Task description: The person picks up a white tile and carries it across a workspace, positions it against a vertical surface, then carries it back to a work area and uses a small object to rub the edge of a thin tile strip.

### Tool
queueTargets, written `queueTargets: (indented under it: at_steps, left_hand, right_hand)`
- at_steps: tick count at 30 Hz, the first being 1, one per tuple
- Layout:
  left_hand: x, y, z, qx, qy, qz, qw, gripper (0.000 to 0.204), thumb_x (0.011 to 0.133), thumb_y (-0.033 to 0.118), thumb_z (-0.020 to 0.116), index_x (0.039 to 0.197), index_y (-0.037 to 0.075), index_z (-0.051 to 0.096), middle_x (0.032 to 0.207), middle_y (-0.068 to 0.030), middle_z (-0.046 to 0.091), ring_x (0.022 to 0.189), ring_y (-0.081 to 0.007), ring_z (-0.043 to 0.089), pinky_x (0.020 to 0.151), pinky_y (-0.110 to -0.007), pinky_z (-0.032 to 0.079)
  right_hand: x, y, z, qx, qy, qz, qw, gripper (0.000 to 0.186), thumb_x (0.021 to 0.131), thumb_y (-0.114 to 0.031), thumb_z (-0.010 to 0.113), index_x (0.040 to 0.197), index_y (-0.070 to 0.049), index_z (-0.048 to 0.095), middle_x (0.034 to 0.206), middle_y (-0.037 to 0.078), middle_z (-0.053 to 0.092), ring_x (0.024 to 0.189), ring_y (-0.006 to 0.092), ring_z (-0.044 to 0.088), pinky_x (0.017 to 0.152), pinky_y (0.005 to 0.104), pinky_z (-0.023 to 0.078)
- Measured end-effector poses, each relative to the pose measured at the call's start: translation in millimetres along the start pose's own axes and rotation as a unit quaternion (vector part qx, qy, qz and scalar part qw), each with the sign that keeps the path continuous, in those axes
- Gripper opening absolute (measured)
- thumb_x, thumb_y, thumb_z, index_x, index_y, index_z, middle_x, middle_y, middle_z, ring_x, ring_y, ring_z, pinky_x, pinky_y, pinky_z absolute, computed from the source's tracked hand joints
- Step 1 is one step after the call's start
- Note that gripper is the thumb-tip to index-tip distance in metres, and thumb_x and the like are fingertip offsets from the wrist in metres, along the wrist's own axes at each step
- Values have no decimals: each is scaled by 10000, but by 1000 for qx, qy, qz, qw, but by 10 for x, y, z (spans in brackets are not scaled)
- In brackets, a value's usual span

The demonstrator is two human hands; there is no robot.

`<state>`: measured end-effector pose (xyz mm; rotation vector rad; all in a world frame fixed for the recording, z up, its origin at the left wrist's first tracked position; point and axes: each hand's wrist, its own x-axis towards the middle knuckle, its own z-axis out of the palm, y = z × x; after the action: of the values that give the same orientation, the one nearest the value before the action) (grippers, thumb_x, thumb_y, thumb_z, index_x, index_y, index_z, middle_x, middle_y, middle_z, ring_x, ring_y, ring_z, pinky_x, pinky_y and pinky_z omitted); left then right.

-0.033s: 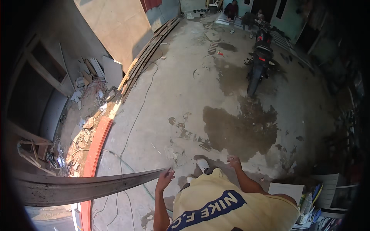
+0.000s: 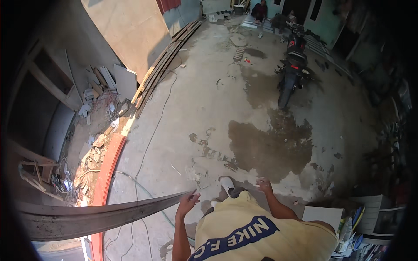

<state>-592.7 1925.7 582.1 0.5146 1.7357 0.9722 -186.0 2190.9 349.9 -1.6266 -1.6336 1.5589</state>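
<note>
A long, weathered grey-brown plank [image 2: 109, 217] runs from the far left rim to in front of my body, widening towards the left. My left hand [image 2: 188, 203] is closed at its narrow right end, with some fingers hidden by the plank and the hand itself. My right hand [image 2: 264, 184] is held out over the floor, fingers loosely bent and apart, nothing in it. One of my shoes [image 2: 227, 185] shows on the concrete between the hands.
An orange-red beam [image 2: 106, 174] lies under the plank beside rubble [image 2: 93, 158]. A cable [image 2: 153, 130] and a hose [image 2: 150, 191] cross the concrete. Ahead are stacked timber [image 2: 167, 56], a wet patch [image 2: 270, 148] and a motorcycle [image 2: 291, 71]. A person [image 2: 260, 11] sits at the back.
The plank's left part sits slightly lower in the picture. Both hands have barely moved, and my left hand stays on the plank's end.
</note>
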Motion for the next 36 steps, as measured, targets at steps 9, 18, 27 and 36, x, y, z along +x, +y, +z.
queueTargets:
  at_steps: [9,18,27,36]
  left_hand:
    - [-104,1134,-371,120,-165,44,978,685,1000,440,567,1476,-27,408,1215,-194,667,950,-211,686,886,-339,514]
    - [284,3023,-1166,-500,88,540,671,1128,851,764,521,1594,178,-94,1594,-257,225,725,-274,663,778,-423,492]
    - [443,4684,-1220,-373,85,720,579,1125,864,437,670,1579,240,-176,1618,-160,-282,765,-195,691,784,-423,408]
    - [943,4895,-2181,-417,40,706,570,980,923,493,570,1589,246,-105,1643,-139,-167,763,-255,659,828,-516,456]
  right_hand:
    - [-25,386,-76,-198,-52,379,903,355,872,-284,721,1117,-48,617,953,156,698,648,284,714,456,397,550]
    - [3426,-2246,1003,-72,-41,17,996,329,892,-391,659,960,-71,688,800,114,687,610,214,673,601,384,543]
    - [4172,-4750,1736,37,-114,-177,977,453,924,-307,671,1262,-12,611,972,79,703,663,152,671,559,267,506]
    - [3230,-3193,2331,-93,-113,10,989,378,903,-304,700,1145,-13,684,881,73,702,646,170,662,569,300,545]
